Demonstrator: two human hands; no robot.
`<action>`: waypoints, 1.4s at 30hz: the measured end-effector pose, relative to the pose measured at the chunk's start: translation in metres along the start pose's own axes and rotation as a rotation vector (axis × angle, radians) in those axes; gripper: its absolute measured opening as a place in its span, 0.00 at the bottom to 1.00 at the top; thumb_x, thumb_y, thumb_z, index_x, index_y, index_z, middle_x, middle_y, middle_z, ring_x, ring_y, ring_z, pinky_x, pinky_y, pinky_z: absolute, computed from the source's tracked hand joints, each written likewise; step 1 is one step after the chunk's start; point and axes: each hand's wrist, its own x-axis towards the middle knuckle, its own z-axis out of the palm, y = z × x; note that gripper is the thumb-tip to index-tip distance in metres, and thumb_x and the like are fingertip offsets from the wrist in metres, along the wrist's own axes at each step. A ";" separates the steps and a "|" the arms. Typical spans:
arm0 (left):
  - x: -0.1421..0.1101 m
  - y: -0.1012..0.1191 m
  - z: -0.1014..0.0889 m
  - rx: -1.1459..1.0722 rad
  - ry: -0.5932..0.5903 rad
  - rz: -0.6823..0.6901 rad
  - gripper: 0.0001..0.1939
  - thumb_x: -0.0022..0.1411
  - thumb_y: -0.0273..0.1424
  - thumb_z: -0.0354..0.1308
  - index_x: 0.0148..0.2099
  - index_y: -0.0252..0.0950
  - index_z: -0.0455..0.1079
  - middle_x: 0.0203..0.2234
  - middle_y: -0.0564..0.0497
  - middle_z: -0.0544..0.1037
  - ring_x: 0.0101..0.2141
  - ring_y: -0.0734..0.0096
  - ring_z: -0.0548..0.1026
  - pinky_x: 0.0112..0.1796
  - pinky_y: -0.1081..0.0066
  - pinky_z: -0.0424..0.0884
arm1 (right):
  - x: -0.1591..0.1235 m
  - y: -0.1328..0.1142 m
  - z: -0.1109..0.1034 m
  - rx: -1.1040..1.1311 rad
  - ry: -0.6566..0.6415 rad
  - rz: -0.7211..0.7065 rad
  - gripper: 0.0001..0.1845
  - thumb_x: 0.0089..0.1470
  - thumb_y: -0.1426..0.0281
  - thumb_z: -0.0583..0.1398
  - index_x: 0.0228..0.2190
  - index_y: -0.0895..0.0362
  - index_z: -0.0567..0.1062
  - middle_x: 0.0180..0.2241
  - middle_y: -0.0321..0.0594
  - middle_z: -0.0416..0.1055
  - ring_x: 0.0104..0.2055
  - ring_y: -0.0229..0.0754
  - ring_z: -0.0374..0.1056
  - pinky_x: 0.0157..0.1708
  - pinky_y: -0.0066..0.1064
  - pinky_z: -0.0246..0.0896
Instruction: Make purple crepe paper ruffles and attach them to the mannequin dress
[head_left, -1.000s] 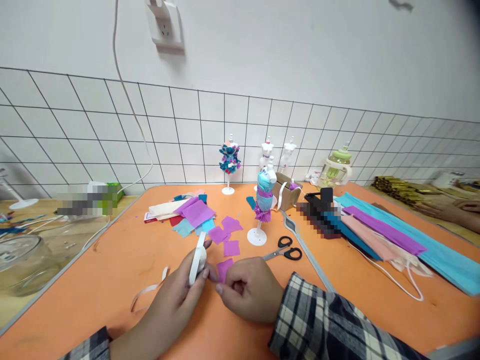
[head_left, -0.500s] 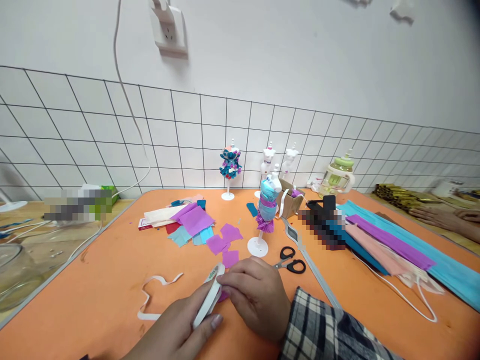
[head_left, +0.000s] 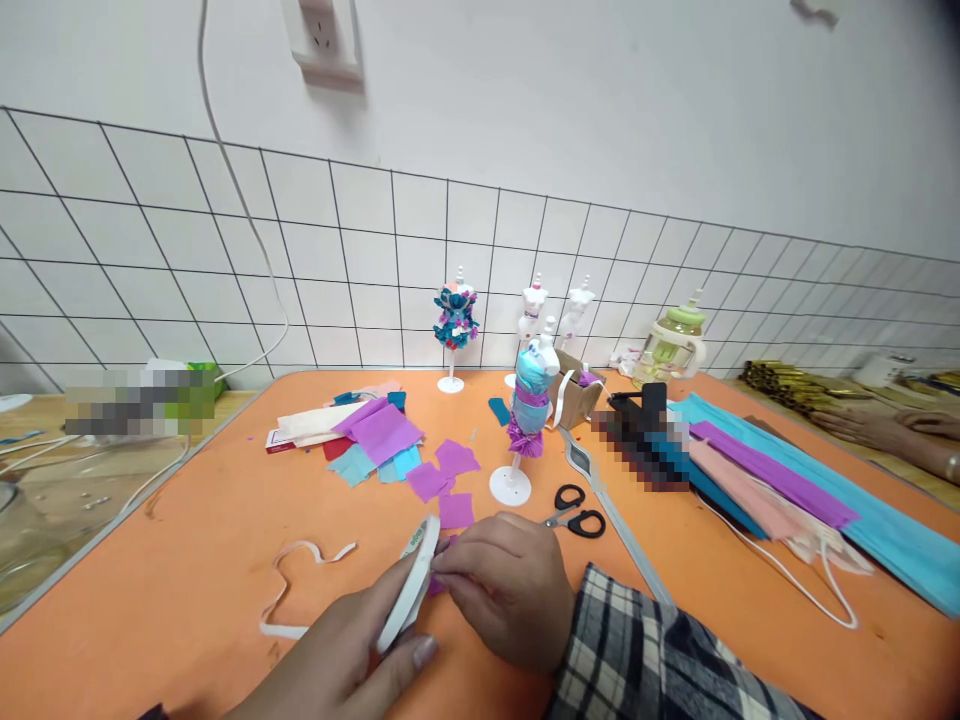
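Note:
My left hand (head_left: 345, 660) grips a white roll of tape (head_left: 409, 582), held on edge above the orange table (head_left: 210, 530). My right hand (head_left: 506, 585) is closed in a pinch against the roll, pressing a small purple paper piece (head_left: 437, 585) that is mostly hidden under the fingers. Just beyond lie loose purple paper squares (head_left: 450, 482) and a small mannequin dressed in blue and purple paper (head_left: 527, 405) on a white stand.
Black scissors (head_left: 574, 510) and a ruler (head_left: 611, 505) lie right of my hands. A white tape strip (head_left: 296, 585) curls at left. Crepe paper sheets (head_left: 780, 475) lie at right, more mannequins (head_left: 457, 320) by the wall. Another person's hands (head_left: 885, 425) rest at far right.
My left hand has pulled the tape roll back toward me and tilted it. My right hand has closed onto the roll over the purple piece. The loose strip now lies flatter on the table.

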 end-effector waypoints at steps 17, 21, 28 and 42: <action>0.018 0.005 -0.011 0.306 0.086 0.081 0.08 0.67 0.37 0.51 0.43 0.40 0.68 0.34 0.48 0.77 0.35 0.59 0.75 0.37 0.62 0.72 | 0.003 -0.006 -0.002 -0.147 -0.368 0.358 0.03 0.55 0.73 0.50 0.32 0.54 0.62 0.23 0.32 0.65 0.22 0.38 0.58 0.24 0.31 0.40; 0.022 0.005 -0.020 0.407 0.084 0.155 0.10 0.66 0.26 0.47 0.36 0.39 0.68 0.26 0.51 0.73 0.27 0.61 0.71 0.31 0.64 0.67 | 0.003 -0.009 -0.003 -0.113 -0.374 0.343 0.04 0.57 0.72 0.48 0.32 0.54 0.61 0.21 0.31 0.62 0.21 0.39 0.55 0.23 0.32 0.38; 0.024 0.017 -0.031 0.455 0.247 0.279 0.05 0.66 0.30 0.50 0.43 0.38 0.66 0.29 0.51 0.72 0.30 0.61 0.69 0.34 0.65 0.64 | 0.003 -0.007 0.000 0.109 -0.337 0.465 0.08 0.59 0.70 0.48 0.27 0.54 0.60 0.20 0.31 0.58 0.21 0.36 0.53 0.23 0.28 0.41; 0.025 0.007 -0.032 0.422 0.235 0.147 0.13 0.70 0.35 0.44 0.35 0.39 0.65 0.25 0.52 0.71 0.26 0.62 0.68 0.31 0.65 0.62 | 0.003 0.005 -0.002 0.283 -0.134 0.504 0.14 0.58 0.63 0.57 0.45 0.54 0.71 0.39 0.37 0.73 0.31 0.37 0.65 0.33 0.28 0.58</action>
